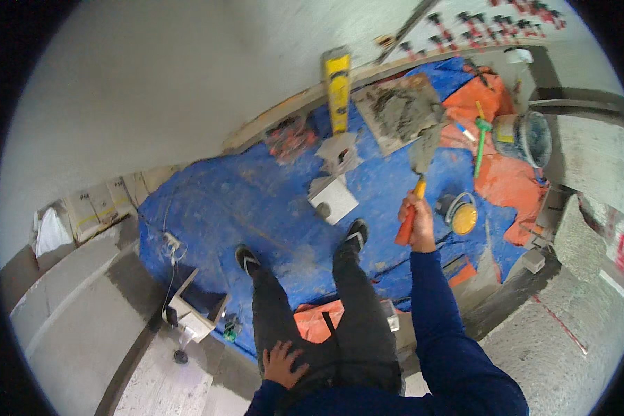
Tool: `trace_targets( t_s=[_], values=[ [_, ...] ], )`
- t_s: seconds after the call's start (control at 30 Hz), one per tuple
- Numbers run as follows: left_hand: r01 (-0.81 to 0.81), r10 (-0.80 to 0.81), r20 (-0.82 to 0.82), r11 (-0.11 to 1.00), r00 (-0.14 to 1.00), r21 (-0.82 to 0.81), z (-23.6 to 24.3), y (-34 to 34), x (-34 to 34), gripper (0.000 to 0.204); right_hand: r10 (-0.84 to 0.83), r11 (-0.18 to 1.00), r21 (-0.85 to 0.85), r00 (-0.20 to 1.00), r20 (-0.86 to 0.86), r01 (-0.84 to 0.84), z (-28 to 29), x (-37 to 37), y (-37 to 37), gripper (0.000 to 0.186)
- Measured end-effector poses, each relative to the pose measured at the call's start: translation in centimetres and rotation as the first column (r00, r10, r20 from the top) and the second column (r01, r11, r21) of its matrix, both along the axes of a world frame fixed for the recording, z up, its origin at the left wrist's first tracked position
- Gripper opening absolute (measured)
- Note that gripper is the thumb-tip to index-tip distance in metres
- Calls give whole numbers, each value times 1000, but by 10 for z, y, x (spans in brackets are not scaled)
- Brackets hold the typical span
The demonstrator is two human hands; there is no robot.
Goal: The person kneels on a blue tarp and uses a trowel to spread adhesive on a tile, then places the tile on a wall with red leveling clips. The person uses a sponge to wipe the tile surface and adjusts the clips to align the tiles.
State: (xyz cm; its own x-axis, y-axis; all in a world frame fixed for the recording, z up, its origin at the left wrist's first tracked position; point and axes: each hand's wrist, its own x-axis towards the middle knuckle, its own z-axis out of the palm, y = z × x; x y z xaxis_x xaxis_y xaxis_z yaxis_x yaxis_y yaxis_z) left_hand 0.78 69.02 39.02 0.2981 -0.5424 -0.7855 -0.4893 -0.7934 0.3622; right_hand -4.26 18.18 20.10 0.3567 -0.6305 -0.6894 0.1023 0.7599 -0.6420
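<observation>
1. Step in hand, by judgement: working grey mortar (403,111) with a pointed trowel (423,154); the next move calls for a steady blade.
2. Right grip (421,222), right of centre: closed around the trowel's handle, blade toward upper right; contact with the board (388,144) cannot be told.
3. Left grip (283,364), lower centre: fingers spread on thigh, holding nothing.
4. Count: one trowel, one mortar heap, one white tile (341,196) at centre, two buckets (510,136) at right.

right grip (420,220): holds trowel (424,149) | left grip (283,365): on thigh (273,312) | mortar (405,112): on board (388,143)
</observation>
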Motion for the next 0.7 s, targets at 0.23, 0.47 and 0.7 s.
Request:
trace_targets(
  t_s=[0.23,0.47,0.7],
  values=[
    [-25,-17,-227,983,974,-184,39,-80,-17,12,90,995,-20,983,-159,-94,94,-37,-66,31],
    [-501,398,-527,863,751,-61,58,-157,-1,16,254,914,-156,829,-499,-374,155,-77,-131,26],
    [-637,532,-550,771,644,-1,67,-298,-42,22,522,824,57,716,-464,-563,63,-39,-256,26]
  ],
)
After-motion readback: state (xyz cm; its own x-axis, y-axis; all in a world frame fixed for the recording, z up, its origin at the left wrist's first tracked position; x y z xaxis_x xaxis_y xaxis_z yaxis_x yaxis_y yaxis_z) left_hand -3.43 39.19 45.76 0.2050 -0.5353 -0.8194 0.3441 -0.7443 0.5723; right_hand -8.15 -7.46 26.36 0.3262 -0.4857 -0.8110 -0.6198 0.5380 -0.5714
